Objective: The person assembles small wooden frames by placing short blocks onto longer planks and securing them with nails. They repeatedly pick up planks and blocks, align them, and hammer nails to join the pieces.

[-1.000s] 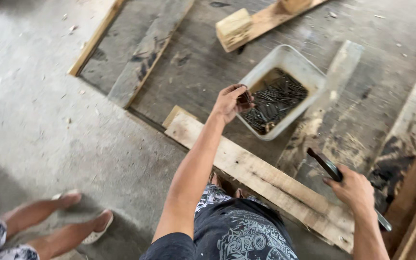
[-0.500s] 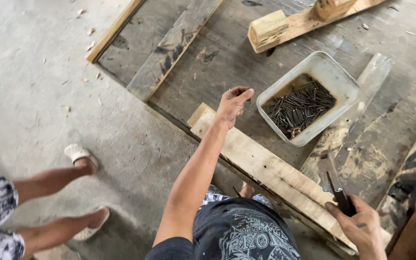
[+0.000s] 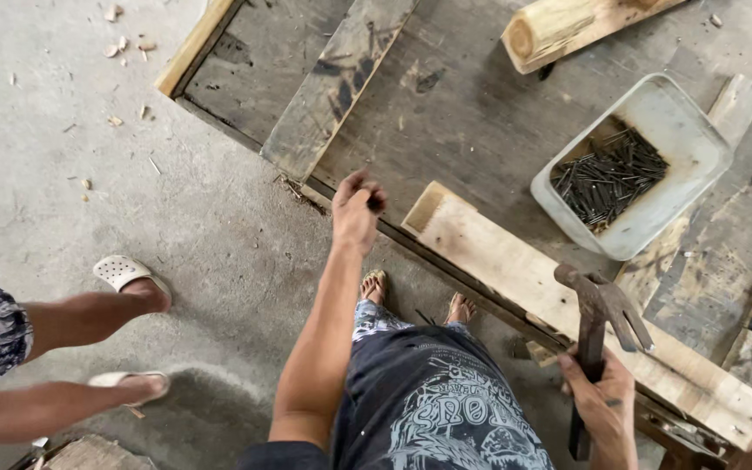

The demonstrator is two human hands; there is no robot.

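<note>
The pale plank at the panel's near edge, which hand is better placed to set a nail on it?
Probably the left hand: it is closed, fingers pinched, beside the pale plank end. The right hand is full, gripping the claw hammer.

place: carpentry workshop | signs: planks, nail tub, hammer, concrete floor

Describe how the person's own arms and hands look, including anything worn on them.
Both arms are bare: no sleeves, gloves, watch or rings show. The left hand ends a long, lean forearm that is uncovered up to the elbow. The right hand has small dark smudges on its back, and only its wrist shows.
</note>
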